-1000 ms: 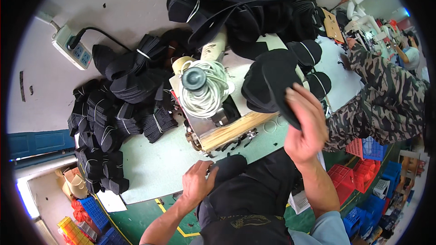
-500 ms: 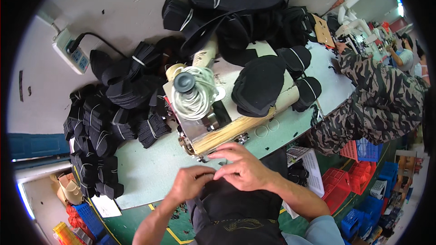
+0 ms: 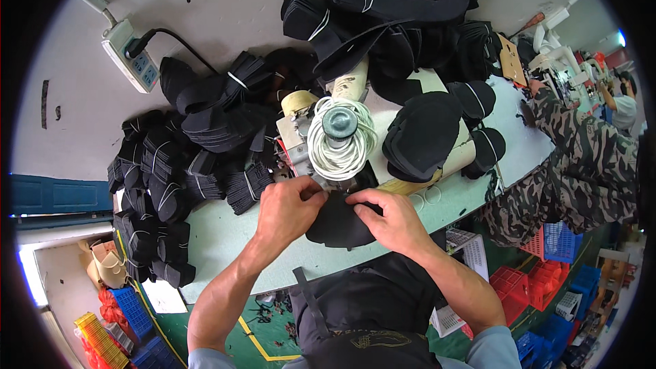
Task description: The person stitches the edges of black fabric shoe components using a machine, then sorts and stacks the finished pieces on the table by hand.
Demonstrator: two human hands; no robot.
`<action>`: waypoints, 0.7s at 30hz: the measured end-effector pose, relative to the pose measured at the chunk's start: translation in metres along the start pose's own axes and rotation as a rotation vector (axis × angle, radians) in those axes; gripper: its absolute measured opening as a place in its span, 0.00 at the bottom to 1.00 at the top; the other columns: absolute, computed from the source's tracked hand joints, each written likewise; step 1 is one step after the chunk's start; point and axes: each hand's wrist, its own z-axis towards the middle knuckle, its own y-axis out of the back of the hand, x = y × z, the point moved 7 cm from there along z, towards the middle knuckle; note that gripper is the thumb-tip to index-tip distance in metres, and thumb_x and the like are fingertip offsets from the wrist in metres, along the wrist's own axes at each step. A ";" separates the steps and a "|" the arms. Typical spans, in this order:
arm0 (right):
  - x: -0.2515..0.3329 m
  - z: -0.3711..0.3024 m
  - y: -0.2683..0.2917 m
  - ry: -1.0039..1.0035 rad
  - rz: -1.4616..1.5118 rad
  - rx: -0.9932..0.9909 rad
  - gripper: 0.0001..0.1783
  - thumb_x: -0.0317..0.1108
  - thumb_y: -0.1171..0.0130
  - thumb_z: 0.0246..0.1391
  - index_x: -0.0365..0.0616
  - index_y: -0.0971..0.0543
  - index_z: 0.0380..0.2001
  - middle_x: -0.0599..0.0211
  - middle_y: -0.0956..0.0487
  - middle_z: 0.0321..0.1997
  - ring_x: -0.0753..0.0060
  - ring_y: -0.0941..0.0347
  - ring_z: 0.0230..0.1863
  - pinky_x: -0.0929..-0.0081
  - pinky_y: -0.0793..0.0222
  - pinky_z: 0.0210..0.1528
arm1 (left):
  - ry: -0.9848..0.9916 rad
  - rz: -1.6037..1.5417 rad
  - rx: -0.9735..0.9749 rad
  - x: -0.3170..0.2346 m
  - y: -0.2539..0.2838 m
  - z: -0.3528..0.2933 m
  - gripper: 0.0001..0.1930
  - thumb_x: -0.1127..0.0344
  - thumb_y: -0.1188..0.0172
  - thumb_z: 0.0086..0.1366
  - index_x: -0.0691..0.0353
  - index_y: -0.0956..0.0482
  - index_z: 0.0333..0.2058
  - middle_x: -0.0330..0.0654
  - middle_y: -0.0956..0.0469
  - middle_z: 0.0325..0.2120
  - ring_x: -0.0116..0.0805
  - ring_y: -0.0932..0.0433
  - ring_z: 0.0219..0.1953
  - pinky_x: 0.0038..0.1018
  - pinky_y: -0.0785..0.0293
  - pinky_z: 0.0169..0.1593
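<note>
Big to small. Pale green worktable (image 3: 219,249), machine with a coil of white cord (image 3: 342,159) on top, stack of rounded black panels (image 3: 424,130) to the right of the coil. In hand: rounded black fabric panel (image 3: 338,224), at the table's near edge, just in front of the machine, far end close up to the coil.

Handling, my read: light, limp to semi-stiff like felt or thin foam, matte so not slippery, not fragile; likely creases if pushed from one side. Single or layered, can't tell. Best hold: both sides of the far end, thumbs on top.

Left hand (image 3: 287,208) grasps the far-left edge, thumb and index nearly together, other fingers curled. Right hand (image 3: 393,224) grasps the far-right edge, thumb and index slightly apart. Fingers underneath hidden; can't tell grip force.
</note>
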 end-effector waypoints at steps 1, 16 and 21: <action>0.001 0.002 -0.001 0.004 0.002 0.005 0.12 0.28 0.42 0.55 0.38 0.19 0.42 0.56 0.17 0.40 0.61 0.20 0.40 0.71 0.27 0.43 | -0.005 0.029 -0.010 0.000 0.005 0.001 0.12 0.62 0.33 0.55 0.63 0.15 0.35 0.46 0.16 0.26 0.35 0.16 0.29 0.30 0.24 0.35; -0.011 -0.035 -0.010 -0.097 0.398 0.000 0.15 0.20 0.43 0.53 0.38 0.21 0.46 0.68 0.19 0.42 0.80 0.24 0.40 0.81 0.29 0.43 | 0.043 -0.476 0.177 0.026 -0.020 -0.025 0.14 0.63 0.36 0.62 0.66 0.19 0.42 0.39 0.18 0.26 0.24 0.24 0.27 0.24 0.28 0.34; -0.024 -0.028 -0.027 -0.202 0.549 -0.031 0.16 0.23 0.43 0.55 0.36 0.22 0.48 0.65 0.20 0.44 0.81 0.25 0.40 0.80 0.29 0.45 | 0.046 -0.197 0.137 0.018 -0.012 -0.014 0.13 0.62 0.37 0.59 0.64 0.18 0.39 0.41 0.18 0.26 0.26 0.21 0.27 0.25 0.27 0.34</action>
